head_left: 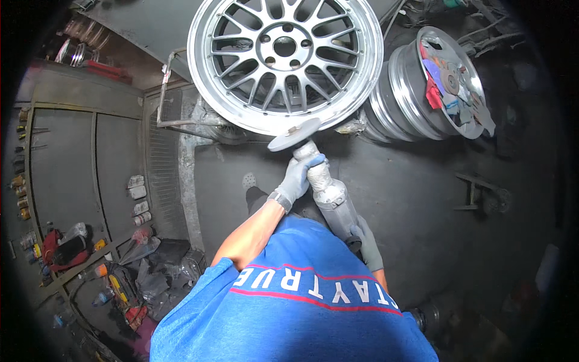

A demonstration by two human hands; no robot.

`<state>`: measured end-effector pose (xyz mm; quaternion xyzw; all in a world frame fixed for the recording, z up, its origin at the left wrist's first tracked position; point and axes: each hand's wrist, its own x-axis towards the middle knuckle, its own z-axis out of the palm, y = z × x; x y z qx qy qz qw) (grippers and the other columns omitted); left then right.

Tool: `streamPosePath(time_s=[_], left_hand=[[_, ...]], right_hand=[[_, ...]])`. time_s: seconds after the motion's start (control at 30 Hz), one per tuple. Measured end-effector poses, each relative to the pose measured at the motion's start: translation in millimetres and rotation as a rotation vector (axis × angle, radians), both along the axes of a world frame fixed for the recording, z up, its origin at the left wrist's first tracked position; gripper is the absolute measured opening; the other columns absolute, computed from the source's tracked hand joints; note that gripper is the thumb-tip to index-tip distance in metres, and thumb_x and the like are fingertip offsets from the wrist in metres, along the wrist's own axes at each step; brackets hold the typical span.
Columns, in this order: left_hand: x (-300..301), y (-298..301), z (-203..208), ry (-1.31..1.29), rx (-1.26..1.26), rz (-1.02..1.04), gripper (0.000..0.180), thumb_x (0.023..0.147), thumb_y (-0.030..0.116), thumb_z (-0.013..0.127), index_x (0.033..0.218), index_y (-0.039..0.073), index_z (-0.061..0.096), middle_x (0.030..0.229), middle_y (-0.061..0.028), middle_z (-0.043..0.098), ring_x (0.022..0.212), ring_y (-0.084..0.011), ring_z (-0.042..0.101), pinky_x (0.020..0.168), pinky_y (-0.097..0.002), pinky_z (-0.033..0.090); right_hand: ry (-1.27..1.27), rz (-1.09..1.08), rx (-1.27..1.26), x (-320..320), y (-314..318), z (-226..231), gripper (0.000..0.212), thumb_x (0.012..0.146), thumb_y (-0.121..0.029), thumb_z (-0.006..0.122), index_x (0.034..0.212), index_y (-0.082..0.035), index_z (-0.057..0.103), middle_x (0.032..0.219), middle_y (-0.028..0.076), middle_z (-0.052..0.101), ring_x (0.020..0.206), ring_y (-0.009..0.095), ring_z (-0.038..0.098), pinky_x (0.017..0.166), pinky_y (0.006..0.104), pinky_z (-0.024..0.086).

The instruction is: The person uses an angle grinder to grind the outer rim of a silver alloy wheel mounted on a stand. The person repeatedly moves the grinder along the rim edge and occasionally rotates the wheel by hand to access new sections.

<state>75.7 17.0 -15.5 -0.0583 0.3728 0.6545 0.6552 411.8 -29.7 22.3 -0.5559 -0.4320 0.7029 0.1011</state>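
- Blue shirt [289, 314] of the person fills the lower edge, nearest the camera; both forearms reach forward from it.
- Right hand [367, 244], in a grey glove, grips the rear of the angle grinder [329, 193], fingers clamped around the body just above the shirt.
- Left hand [297, 180], also gloved, wraps the grinder's neck, fingers closed tight on it just behind the head.
- Grinding disc [294, 134] sits tilted against the lower rim of the silver multi-spoke alloy wheel [284, 60], touching or very nearly touching the polished lip.
- Wheel stands face-up on a stand near the upper edge of view, above the dark floor [410, 193].
- Second rim [422, 90] lies to its right, holding rags and used discs.
- Assessment: rim-lip sanding appears to be in hand, at the point nearest the person.
- Next move, as judged: steady two-handed pressure, disc kept shallow to the lip, and travel along the rim without digging in.
- Shelving with cans [21, 181] stands along the left edge.
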Motion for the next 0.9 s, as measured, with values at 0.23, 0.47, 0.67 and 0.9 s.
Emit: streamPosePath(time_s=[0.23, 0.47, 0.67, 0.9], left_hand=[[8.9, 1.7, 0.6, 0.020, -0.015, -0.029, 0.022, 0.092, 0.008, 0.087, 0.109, 0.006, 0.074, 0.099, -0.0081, 0.077, 0.088, -0.0214, 0.076, 0.082, -0.0385, 0.063], [-45.9, -33.5, 0.9, 0.017, -0.033, 0.050, 0.020, 0.096, 0.007, 0.081, 0.113, 0.003, 0.070, 0.102, -0.0142, 0.077, 0.092, -0.0278, 0.078, 0.089, -0.0439, 0.066], [-96.5, -43.9, 19.9, 0.155, -0.105, 0.131, 0.021, 0.098, 0.008, 0.080, 0.114, 0.004, 0.067, 0.100, -0.0151, 0.076, 0.089, -0.0295, 0.079, 0.085, -0.0450, 0.067], [-102.7, -32.3, 26.6, 0.232, -0.161, 0.161, 0.017, 0.100, 0.012, 0.080, 0.113, 0.007, 0.070, 0.093, -0.0107, 0.075, 0.080, -0.0248, 0.077, 0.074, -0.0405, 0.066]], right_hand=[[-0.056, -0.042, -0.020, 0.2, -14.3, 13.2, 0.068, 0.109, -0.029, 0.065, 0.165, 0.006, 0.045, 0.163, 0.021, 0.055, 0.149, 0.028, 0.051, 0.125, 0.0375, 0.038], [0.030, -0.001, -0.100, -33.6, -27.6, -18.7, 0.072, 0.109, -0.031, 0.067, 0.166, 0.007, 0.044, 0.164, 0.021, 0.054, 0.152, 0.029, 0.050, 0.126, 0.0384, 0.038], [0.056, 0.106, -0.076, -93.5, -13.5, -11.9, 0.074, 0.108, -0.037, 0.071, 0.164, 0.006, 0.048, 0.162, 0.022, 0.057, 0.149, 0.029, 0.053, 0.124, 0.0384, 0.040], [0.073, 0.146, -0.061, -105.9, 6.1, 13.2, 0.064, 0.110, -0.039, 0.067, 0.155, 0.006, 0.059, 0.150, 0.019, 0.066, 0.141, 0.027, 0.059, 0.121, 0.0367, 0.042]])
